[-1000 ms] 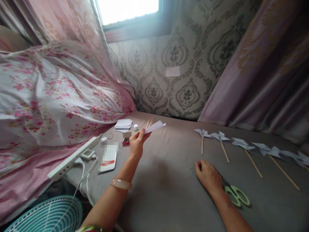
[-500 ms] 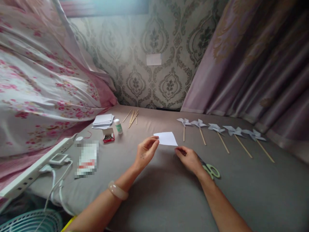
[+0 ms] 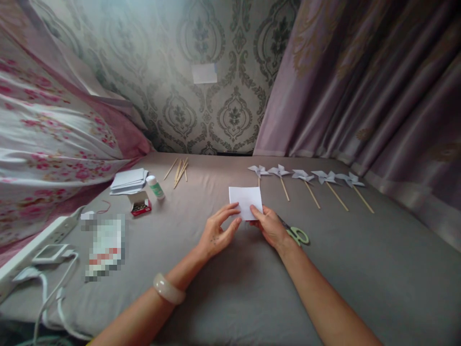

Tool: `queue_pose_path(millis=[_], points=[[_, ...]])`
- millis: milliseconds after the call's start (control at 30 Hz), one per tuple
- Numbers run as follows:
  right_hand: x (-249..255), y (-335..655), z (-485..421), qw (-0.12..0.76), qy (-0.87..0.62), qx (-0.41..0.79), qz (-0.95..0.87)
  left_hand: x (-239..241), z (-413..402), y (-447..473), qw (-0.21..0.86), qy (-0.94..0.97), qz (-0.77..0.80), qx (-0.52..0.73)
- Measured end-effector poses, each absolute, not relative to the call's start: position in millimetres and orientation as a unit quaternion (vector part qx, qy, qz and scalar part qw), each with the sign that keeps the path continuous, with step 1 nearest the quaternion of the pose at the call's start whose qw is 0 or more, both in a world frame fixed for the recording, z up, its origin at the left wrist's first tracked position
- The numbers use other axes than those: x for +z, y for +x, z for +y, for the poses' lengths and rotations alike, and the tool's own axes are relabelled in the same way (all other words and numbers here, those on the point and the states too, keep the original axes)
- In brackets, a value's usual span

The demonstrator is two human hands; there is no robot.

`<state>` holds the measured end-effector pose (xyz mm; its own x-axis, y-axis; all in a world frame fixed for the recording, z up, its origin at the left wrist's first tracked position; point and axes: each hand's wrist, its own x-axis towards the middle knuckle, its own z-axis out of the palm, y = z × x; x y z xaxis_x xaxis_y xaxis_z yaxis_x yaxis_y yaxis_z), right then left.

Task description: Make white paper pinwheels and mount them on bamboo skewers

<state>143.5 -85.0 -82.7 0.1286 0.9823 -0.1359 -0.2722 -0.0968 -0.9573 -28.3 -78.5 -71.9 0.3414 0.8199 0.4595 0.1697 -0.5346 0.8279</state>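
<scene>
A square sheet of white paper [image 3: 245, 196] is raised over the grey-brown cloth. My right hand [image 3: 270, 225] pinches it at the lower right, thumb on top and fingers underneath. At the paper's lower left is my left hand [image 3: 219, 230], its thumb and fingers apart and the fingertips at the sheet's edge; whether they touch it I cannot tell. A pale bangle [image 3: 168, 289] circles the left wrist. Scissors with green handles [image 3: 299, 235] lie just beyond my right wrist, their blades partly hidden by it.
Several paper pinwheels on sticks [image 3: 325, 177] lie at the right. On the left are stacked white paper [image 3: 128, 181], a glue stick [image 3: 155, 187], a small red box [image 3: 140, 207], loose wooden sticks [image 3: 180, 172], a blurred packet [image 3: 107, 245] and a power strip [image 3: 54, 235] with cables.
My right hand has moved from the paper's corner to a grip on its lower right side. The left fingers have parted from their pinch. The view has shifted to the right.
</scene>
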Motion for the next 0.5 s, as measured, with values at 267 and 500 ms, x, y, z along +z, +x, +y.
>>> queue_pose_path(millis=[267,500], points=[[-83.9,158.4,-82.0,0.556,-0.526,0.518,-0.381,-59.8,-56.3,-20.6,0.55,0.514,0.445,0.484],[-76.7,161.7,-85.2,0.531,-0.536,0.502,-0.423,-55.2,-55.2,-3.2,0.677,0.473,0.395,0.403]])
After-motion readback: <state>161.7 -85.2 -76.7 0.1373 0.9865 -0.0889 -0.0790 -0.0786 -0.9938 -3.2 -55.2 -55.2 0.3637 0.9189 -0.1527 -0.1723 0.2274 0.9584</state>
